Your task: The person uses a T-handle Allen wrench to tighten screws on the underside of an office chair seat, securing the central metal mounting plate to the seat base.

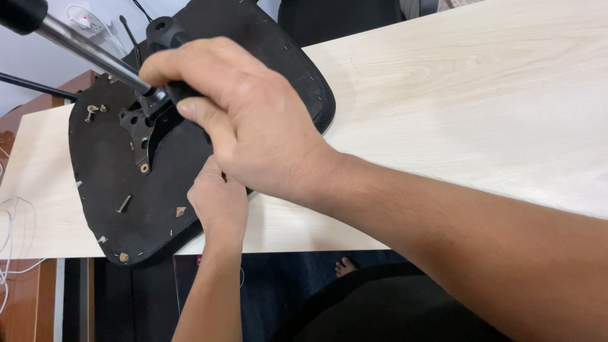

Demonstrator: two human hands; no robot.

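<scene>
— What are the fingers of the right hand (253,126) closed on?

— They wrap a black lever handle (166,31) where it meets the metal mechanism plate (140,123); the thumb presses along the front of it, and the knuckles hide the joint itself. A shiny metal rod (82,44) runs out from under the index finger toward the upper left corner of the view.

— And the left hand (218,199)?

— It sits just below the right wrist, on the near edge of the upturned black seat base (126,190). Its fingertips are tucked under the right hand (so I cannot tell whether they pinch anything or merely press down).

— Where does the seat base lie?

— Upside down on the pale wooden table (475,107), at its left end, with the lower rim overhanging the near edge. The plate sits in the upper middle of the base, directly under the right fingers.

— Anything loose around it?

— A screw (123,204) lies on the fabric below the plate, well apart from both hands, and a small bolt (90,113) rests near the base's far left rim. White cables (6,240) hang past the table's left end.
</scene>
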